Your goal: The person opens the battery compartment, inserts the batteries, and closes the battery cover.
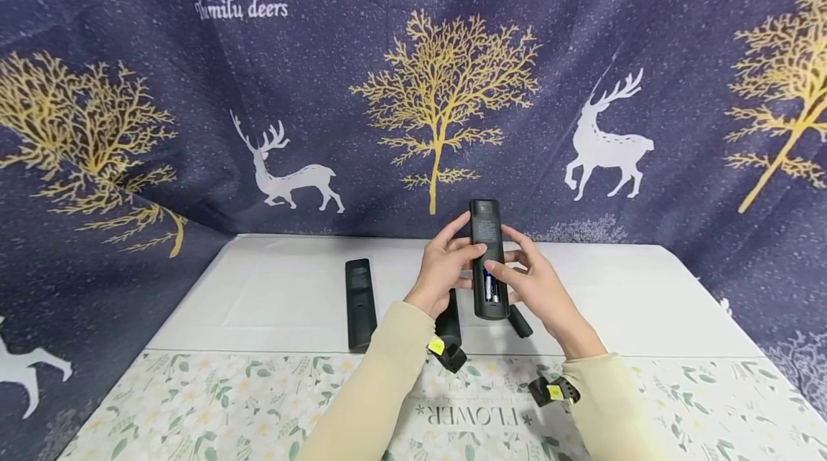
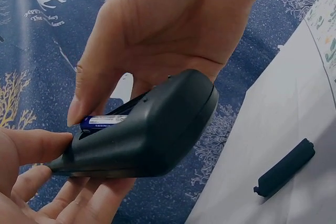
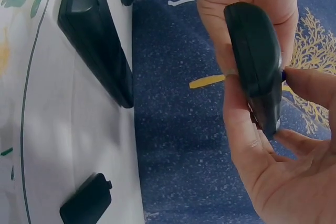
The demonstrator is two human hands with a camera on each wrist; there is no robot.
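Observation:
Both hands hold a black remote control (image 1: 487, 231) upright above the table, its back turned to the head camera. Its battery compartment is uncovered, with blue-and-silver batteries (image 1: 492, 287) inside. My left hand (image 1: 446, 263) grips the remote's left side, thumb across the back. From the other side my right hand (image 1: 533, 281) supports it, the thumb at the upper end of the batteries. In the left wrist view that thumb touches a battery (image 2: 105, 122) at the compartment's edge. A loose black battery cover (image 1: 520, 322) lies on the table behind the right hand.
Another black remote (image 1: 360, 303) lies back up on the white table (image 1: 291, 289), left of the hands. A further black remote (image 1: 448, 321) is partly hidden behind the left wrist. A floral cloth (image 1: 213, 403) covers the table's front, and a dark printed curtain (image 1: 388, 181) hangs behind.

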